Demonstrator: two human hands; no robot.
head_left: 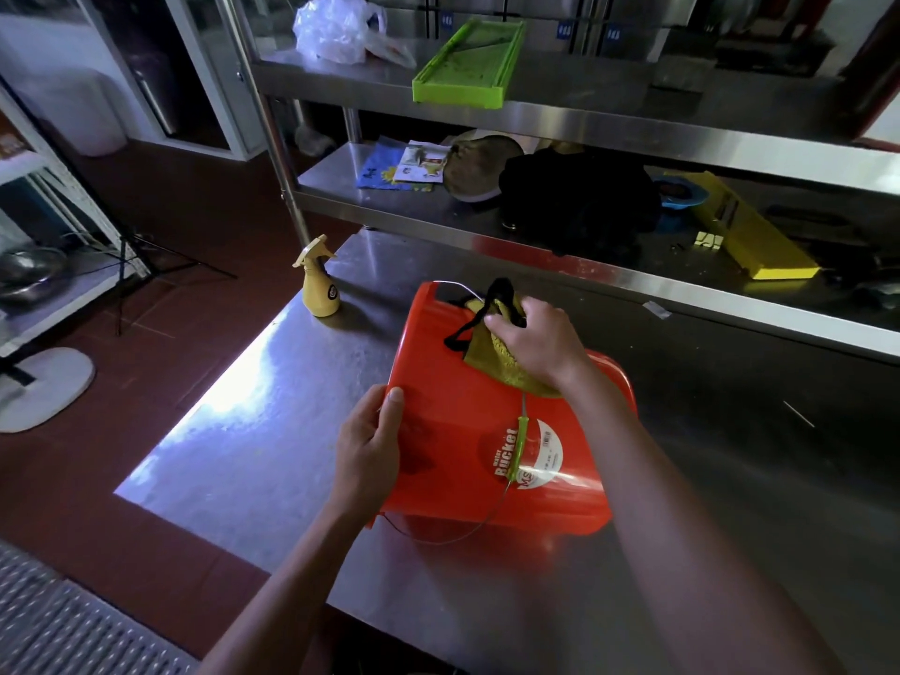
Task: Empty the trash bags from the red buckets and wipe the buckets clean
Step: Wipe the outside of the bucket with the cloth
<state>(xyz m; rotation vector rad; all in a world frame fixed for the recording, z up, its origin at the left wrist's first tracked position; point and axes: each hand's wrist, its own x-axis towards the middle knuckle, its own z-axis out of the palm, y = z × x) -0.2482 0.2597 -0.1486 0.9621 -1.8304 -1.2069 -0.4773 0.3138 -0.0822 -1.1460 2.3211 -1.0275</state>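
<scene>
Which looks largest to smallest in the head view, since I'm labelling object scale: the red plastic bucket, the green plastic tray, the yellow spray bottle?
1. Red plastic bucket, lying on its side on the steel table.
2. Green plastic tray on the top shelf; it is farther from the camera, so its true size is unsure.
3. Yellow spray bottle.

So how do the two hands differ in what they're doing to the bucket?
The left hand grips the red bucket by its side edge, steadying it; the right hand presses a yellow-green cloth onto its upper wall. Left holds only the bucket, right holds the cloth. Both touch the same tipped bucket.
</scene>
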